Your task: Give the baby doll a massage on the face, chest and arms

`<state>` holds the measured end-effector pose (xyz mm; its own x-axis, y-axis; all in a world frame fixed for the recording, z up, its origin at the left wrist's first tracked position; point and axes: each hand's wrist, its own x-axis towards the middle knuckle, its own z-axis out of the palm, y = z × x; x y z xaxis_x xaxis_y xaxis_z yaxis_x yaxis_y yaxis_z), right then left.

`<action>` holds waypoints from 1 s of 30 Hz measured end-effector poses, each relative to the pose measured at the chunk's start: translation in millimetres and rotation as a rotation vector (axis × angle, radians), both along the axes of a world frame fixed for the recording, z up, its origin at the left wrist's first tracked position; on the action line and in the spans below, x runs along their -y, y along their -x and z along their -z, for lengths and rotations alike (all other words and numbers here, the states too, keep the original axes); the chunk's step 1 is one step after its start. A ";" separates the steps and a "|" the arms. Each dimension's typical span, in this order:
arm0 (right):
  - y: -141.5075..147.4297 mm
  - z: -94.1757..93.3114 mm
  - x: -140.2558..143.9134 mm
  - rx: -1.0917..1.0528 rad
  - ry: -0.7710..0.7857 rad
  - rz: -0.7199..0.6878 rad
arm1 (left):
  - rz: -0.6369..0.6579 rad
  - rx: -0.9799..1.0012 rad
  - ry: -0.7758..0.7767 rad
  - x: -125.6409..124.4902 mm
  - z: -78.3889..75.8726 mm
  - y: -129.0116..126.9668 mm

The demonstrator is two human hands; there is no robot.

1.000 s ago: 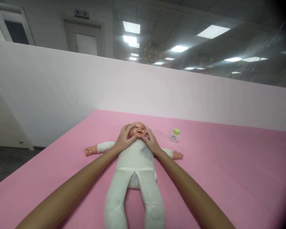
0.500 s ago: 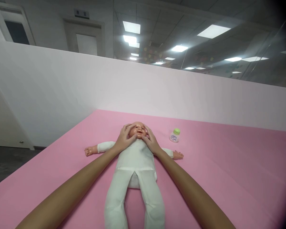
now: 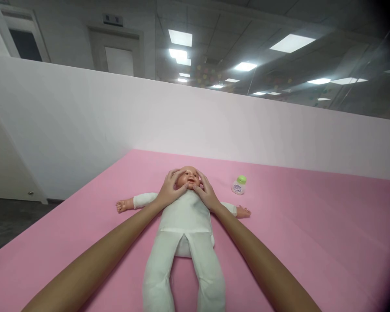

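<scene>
Head view: doll (image 3: pixel 184 225) lies face up on pink mat (image 3: pixel 312 234), arms spread. Left hand (image 3: pixel 170 193) cups one side of doll's head, right hand (image 3: pixel 207 194) the other, thumbs by the chin, both grips holding the head. Small green-capped bottle (image 3: pixel 238 185) stands upright near right hand, apart.

Thumbs (image 3: pixel 184 187) a touch nearer the doll's chin (image 3: pixel 191 186)
</scene>
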<state>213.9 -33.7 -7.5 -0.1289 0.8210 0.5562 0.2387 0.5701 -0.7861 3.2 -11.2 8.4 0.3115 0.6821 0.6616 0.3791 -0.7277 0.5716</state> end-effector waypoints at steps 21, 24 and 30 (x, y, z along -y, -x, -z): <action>-0.8 1.2 -1.0 0.000 -0.011 -0.014 | -0.009 -0.012 -0.018 -1.8 1.4 0.6; -0.7 1.2 -0.7 -0.004 -0.006 -0.013 | -0.013 -0.012 -0.023 -2.2 1.4 0.5; -0.3 0.5 -0.5 0.002 -0.011 -0.006 | -0.010 -0.009 -0.008 -1.5 1.2 -0.1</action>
<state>214.2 -33.1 -8.0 -0.1350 0.8140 0.5650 0.2366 0.5802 -0.7793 3.3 -9.6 7.2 0.3101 0.6803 0.6641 0.3915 -0.7279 0.5629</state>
